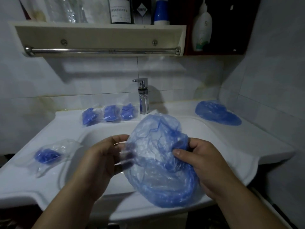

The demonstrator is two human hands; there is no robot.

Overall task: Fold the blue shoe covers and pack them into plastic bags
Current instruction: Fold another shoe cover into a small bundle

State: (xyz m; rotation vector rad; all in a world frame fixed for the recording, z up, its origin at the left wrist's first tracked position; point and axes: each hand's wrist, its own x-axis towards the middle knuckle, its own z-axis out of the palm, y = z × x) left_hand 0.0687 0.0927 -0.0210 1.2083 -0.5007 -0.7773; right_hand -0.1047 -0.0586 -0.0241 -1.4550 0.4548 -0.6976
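Observation:
I hold a thin blue shoe cover [156, 159] spread out in the air over the white sink basin [102, 134]. My left hand [102, 156] grips its left edge, the fingertips blurred behind the film. My right hand [203, 164] pinches the bunched right edge between thumb and fingers. A loose pile of blue shoe covers [216, 113] lies on the right counter. Three clear plastic bags, each with a folded blue cover inside [109, 114], stand in a row left of the faucet. Another packed bag [49, 155] lies on the left counter near the front.
A chrome faucet [143, 96] rises behind the basin. Above it a shelf with a metal towel bar [102, 50] carries bottles. A white lotion bottle [202, 30] stands in a dark niche at upper right. Tiled walls close in on both sides.

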